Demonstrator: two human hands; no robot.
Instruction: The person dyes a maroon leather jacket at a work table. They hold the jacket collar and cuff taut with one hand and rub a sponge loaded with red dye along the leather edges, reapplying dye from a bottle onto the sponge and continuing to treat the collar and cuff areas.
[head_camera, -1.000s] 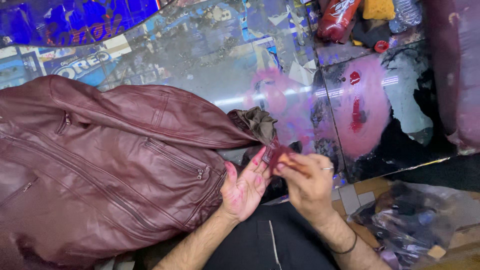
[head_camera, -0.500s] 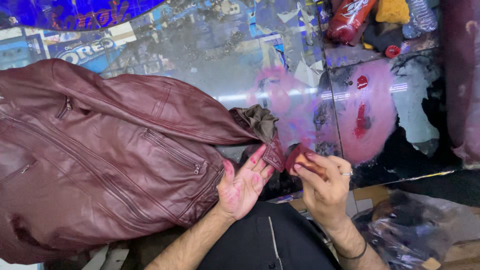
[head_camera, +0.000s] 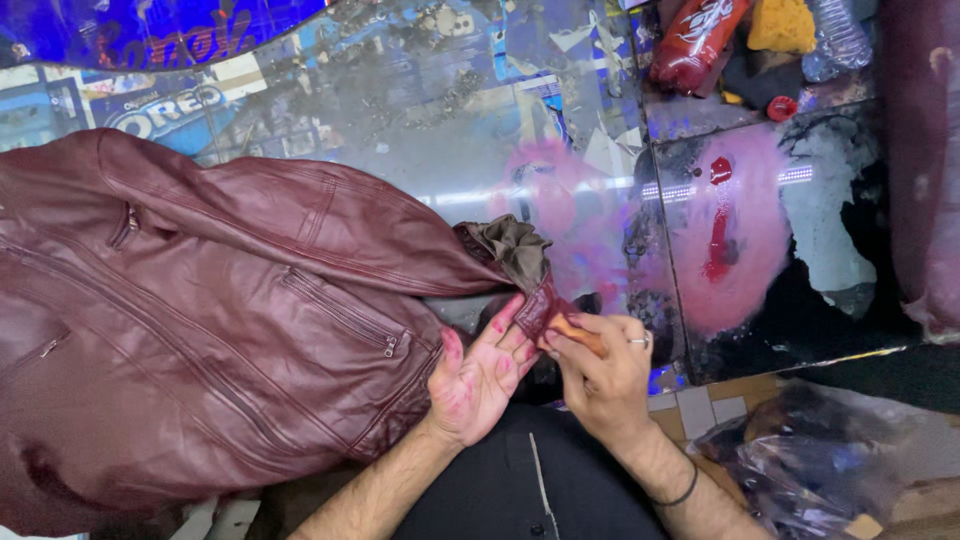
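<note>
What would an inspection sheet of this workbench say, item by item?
Surface: glass-topped table, stained pink and red, colourful prints beneath.
Job's things: maroon leather jacket lying flat; its sleeve cuff held between both hands.
Clutter: red bottle, yellow sponge, red cap, plastic bags.
Hands: left hand open, dye-stained, under the cuff; right hand pressing a small brown applicator on it.
Cables: nothing seen.
Surroundings: another maroon garment at the right edge.

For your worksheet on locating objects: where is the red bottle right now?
In the head view, the red bottle lies at the top right of the table, beside a yellow sponge, far from both hands.
</note>
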